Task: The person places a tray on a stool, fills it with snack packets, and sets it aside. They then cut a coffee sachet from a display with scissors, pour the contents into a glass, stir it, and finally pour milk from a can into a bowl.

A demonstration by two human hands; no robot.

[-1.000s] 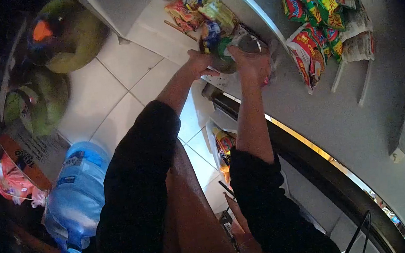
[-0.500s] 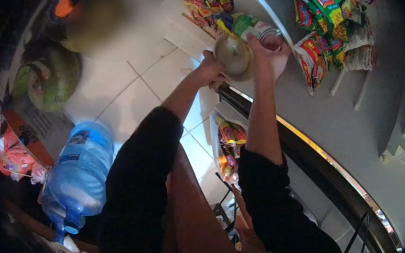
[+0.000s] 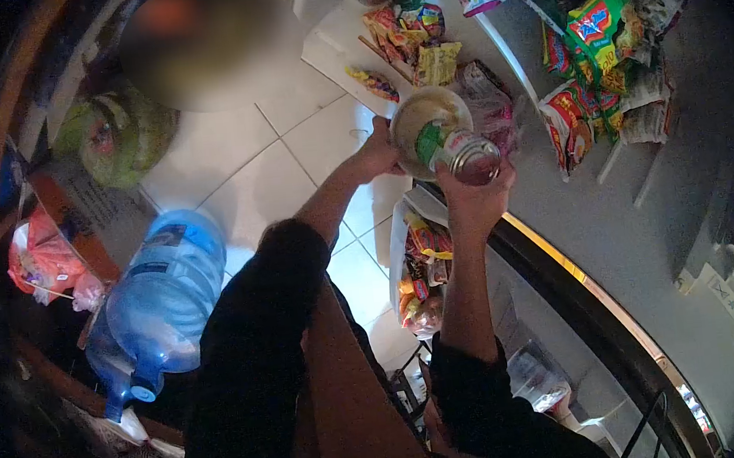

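Observation:
My left hand (image 3: 380, 152) is closed on the near-left side of a round, pale bowl (image 3: 407, 126). In my right hand (image 3: 475, 199) is a tin can (image 3: 473, 152) with a green and white label. The can is tilted: its silvery ringed end faces me and its far end points into the bowl, where the mouth is hidden. My right fingers wrap the can's near end. Just beyond the bowl lie snack packets (image 3: 437, 63), and a crumpled clear plastic bag (image 3: 489, 98) lies to its right.
Noodle packets (image 3: 597, 26) lie on the grey surface (image 3: 595, 216) to the right. A white bin (image 3: 399, 242) of packets stands below the bowl. Large blue water bottles (image 3: 165, 292) and green melon-like fruits (image 3: 133, 137) are at left. Tiled floor (image 3: 264, 173) shows between.
My right hand has brought the can left and down, over the bowl, from beside its right rim. Packets and a plastic bag behind it now show more fully. The whole view has shifted slightly.

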